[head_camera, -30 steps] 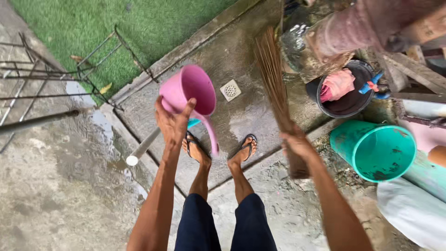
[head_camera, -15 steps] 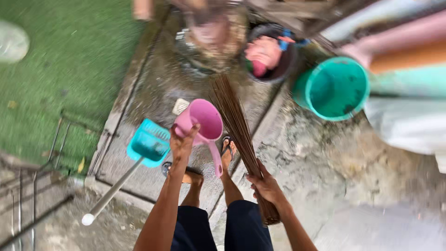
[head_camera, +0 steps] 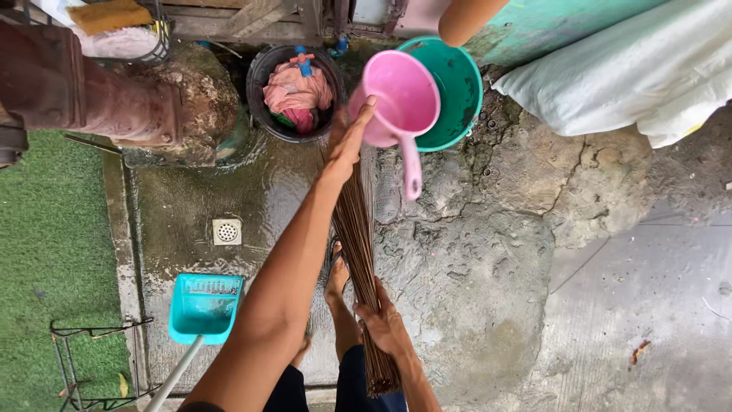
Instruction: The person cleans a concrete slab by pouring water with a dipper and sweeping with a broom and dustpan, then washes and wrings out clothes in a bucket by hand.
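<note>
Left hand (head_camera: 349, 136) stretched toward twelve o'clock, fingers wrapped on the rim of a pink plastic scoop (head_camera: 402, 101), its handle hanging down toward six. Scoop held just over the near edge of a teal bucket (head_camera: 462, 88). Right hand (head_camera: 383, 326) low at six o'clock, clenched around a stick broom (head_camera: 357, 229) whose bristles run up toward the left wrist. Black tub (head_camera: 271, 72) with a pink cloth (head_camera: 296, 93) at eleven o'clock, touching nothing held. Floor drain (head_camera: 226, 231) at nine, teal dustpan (head_camera: 204, 307) at eight, white sack (head_camera: 633, 69) at two. Bare foot partly hidden behind the broom.
</note>
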